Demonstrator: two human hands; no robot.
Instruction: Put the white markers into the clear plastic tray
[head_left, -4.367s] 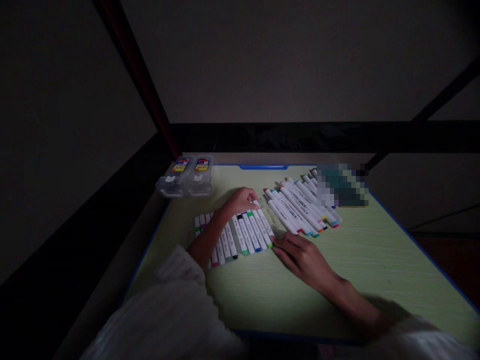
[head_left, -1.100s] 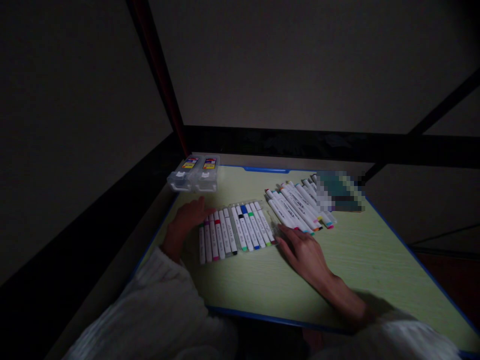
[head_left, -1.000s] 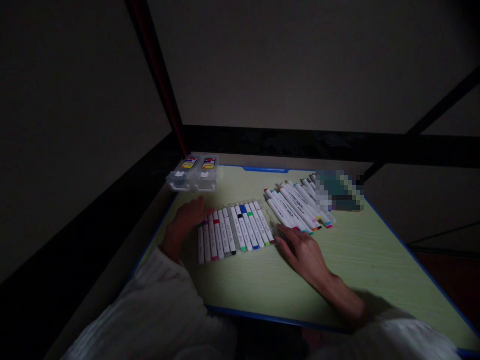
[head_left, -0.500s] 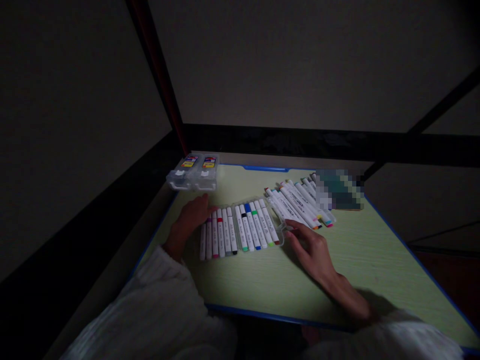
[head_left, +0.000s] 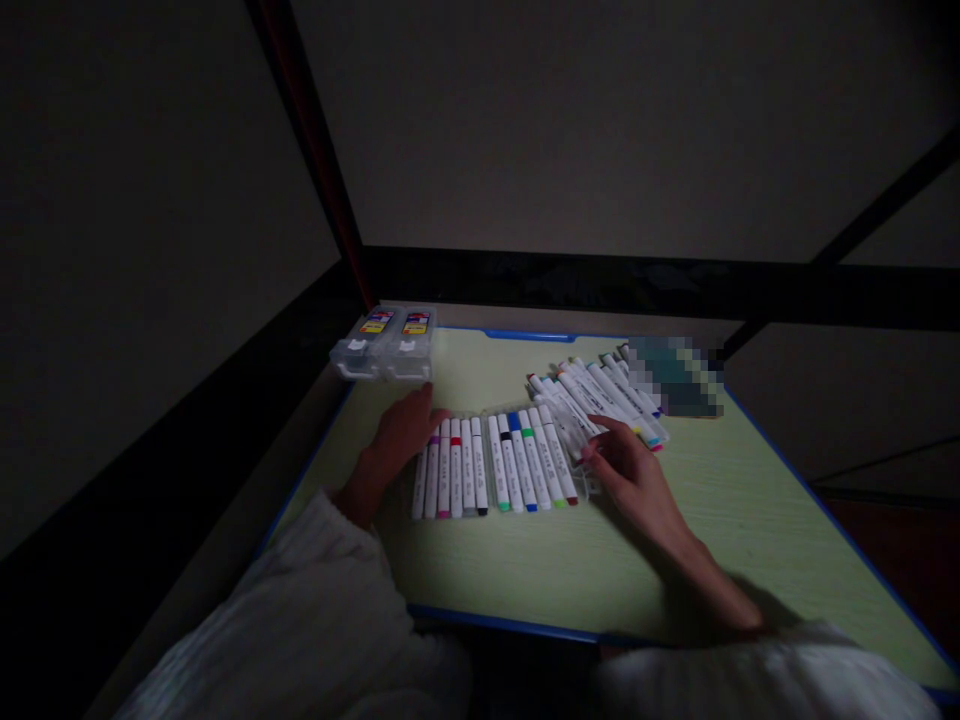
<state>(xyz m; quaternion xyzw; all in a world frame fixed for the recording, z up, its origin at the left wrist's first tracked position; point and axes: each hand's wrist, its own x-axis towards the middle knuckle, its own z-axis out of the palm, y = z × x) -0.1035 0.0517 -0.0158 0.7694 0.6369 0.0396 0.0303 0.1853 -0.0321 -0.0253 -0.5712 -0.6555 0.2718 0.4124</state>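
Observation:
A clear plastic case (head_left: 489,463) lies opened out, its two halves filled with rows of white markers (head_left: 517,460) that have coloured ends. My left hand (head_left: 401,430) rests against the case's upper left corner, thumb and index finger stretched apart. At the right end of the case, my right hand (head_left: 630,465) pinches the near end of a white marker (head_left: 568,425) between thumb and fingertips. That marker lies at the left side of a fanned pile of loose markers (head_left: 600,395). The fingers partly cover its end.
Two closed clear cases (head_left: 382,345) with bright labels stand at the table's far left corner. A blurred-out dark green item (head_left: 675,375) lies right of the loose markers. The pale green table (head_left: 517,570) has a blue edge, with a wall behind it.
The filled case has shifted right and slightly toward me, my left hand moving right with it. My right hand has gone from the case's right end to the marker.

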